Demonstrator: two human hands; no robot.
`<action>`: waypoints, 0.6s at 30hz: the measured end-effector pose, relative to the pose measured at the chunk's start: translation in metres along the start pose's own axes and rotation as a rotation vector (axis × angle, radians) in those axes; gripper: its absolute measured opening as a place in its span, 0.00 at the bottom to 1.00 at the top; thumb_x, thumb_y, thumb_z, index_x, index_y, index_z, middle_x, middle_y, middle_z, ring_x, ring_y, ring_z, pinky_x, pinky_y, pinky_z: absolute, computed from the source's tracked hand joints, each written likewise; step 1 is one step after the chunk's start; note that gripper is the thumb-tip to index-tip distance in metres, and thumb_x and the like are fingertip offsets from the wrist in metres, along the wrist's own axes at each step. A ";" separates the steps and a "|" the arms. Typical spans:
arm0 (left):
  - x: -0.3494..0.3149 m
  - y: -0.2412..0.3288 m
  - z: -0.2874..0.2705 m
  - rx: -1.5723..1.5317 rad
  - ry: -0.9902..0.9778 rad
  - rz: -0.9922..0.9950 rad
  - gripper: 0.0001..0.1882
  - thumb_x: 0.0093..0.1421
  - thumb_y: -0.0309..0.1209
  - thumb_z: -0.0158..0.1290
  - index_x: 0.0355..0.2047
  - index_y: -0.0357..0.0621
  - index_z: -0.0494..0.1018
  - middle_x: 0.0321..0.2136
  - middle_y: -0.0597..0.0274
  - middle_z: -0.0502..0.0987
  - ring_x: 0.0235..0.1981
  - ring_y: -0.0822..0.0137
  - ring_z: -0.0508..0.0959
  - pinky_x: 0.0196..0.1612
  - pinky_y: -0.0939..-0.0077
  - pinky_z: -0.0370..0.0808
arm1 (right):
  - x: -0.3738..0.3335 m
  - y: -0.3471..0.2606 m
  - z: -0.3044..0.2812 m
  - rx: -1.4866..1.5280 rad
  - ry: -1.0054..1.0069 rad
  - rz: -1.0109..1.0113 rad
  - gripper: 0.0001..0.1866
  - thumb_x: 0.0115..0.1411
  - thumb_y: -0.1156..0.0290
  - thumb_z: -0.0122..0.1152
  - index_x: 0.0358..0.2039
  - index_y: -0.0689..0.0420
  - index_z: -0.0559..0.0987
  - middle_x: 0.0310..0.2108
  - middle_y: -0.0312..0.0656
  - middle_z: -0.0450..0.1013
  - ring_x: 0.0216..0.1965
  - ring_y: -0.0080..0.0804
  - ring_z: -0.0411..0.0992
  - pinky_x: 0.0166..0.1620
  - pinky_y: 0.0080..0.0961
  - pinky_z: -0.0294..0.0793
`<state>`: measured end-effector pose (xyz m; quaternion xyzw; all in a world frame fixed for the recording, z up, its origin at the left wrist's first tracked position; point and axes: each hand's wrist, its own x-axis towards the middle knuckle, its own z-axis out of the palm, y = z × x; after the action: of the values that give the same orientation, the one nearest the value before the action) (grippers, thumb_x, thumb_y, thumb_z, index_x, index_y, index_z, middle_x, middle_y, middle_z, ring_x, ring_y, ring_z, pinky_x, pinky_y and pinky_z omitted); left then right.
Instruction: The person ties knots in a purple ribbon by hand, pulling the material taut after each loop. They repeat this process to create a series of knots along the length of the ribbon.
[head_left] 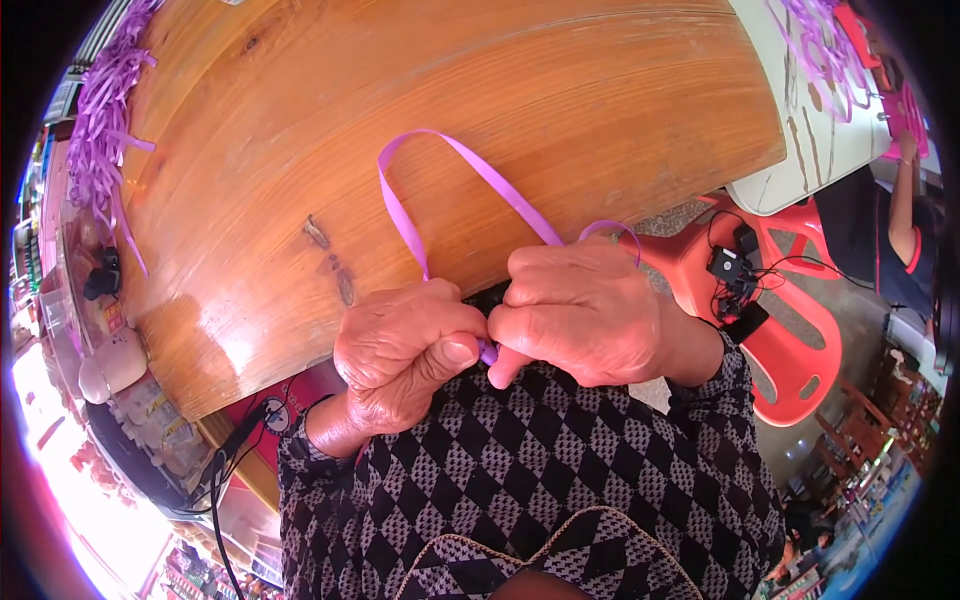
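A purple ribbon (466, 156) arches over the near part of the wooden table, both sides of its loop running down into my hands. My left hand (405, 345) is closed, thumb and fingers pinching the ribbon. Right beside it, my right hand (580, 310) also has its fingers curled around the ribbon. Between the fingertips a small bunched bit of purple shows; whether it is a knot is hidden by the fingers. A short curl of the same ribbon stands out behind my right hand. Both hands are just off the table's near edge, in front of my patterned top.
A heap of purple strips (100, 120) hangs along the left of the wooden table (300, 120). More strips lie on a white table (820, 150) at the far right. A red plastic chair (800, 350) holds cables and a black device (730, 265). Another person's arm (903, 200) shows behind it.
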<state>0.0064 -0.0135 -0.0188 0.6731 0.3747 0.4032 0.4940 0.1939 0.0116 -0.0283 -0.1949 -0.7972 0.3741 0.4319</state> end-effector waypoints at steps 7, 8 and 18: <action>-0.002 -0.007 0.004 -0.089 -0.038 -0.079 0.11 0.57 0.33 0.52 0.24 0.36 0.72 0.17 0.59 0.70 0.17 0.63 0.69 0.20 0.73 0.64 | -0.003 0.008 0.003 0.131 0.015 0.072 0.14 0.35 0.73 0.70 0.20 0.60 0.71 0.15 0.36 0.63 0.16 0.32 0.61 0.17 0.27 0.58; -0.003 -0.009 0.005 -0.098 -0.024 -0.085 0.11 0.57 0.33 0.52 0.24 0.36 0.72 0.17 0.60 0.69 0.17 0.62 0.69 0.20 0.73 0.64 | -0.003 0.008 0.003 0.121 0.006 0.099 0.14 0.37 0.73 0.68 0.18 0.58 0.68 0.15 0.37 0.62 0.17 0.34 0.63 0.19 0.30 0.60; 0.010 -0.002 0.004 0.037 0.046 0.096 0.08 0.57 0.28 0.52 0.26 0.34 0.71 0.20 0.58 0.71 0.19 0.65 0.69 0.22 0.76 0.65 | 0.001 0.011 0.008 0.060 0.110 0.082 0.14 0.37 0.74 0.70 0.23 0.60 0.72 0.16 0.39 0.65 0.17 0.35 0.65 0.19 0.29 0.60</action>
<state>0.0138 -0.0050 -0.0198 0.6897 0.3608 0.4349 0.4528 0.1868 0.0157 -0.0386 -0.2346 -0.7521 0.4037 0.4652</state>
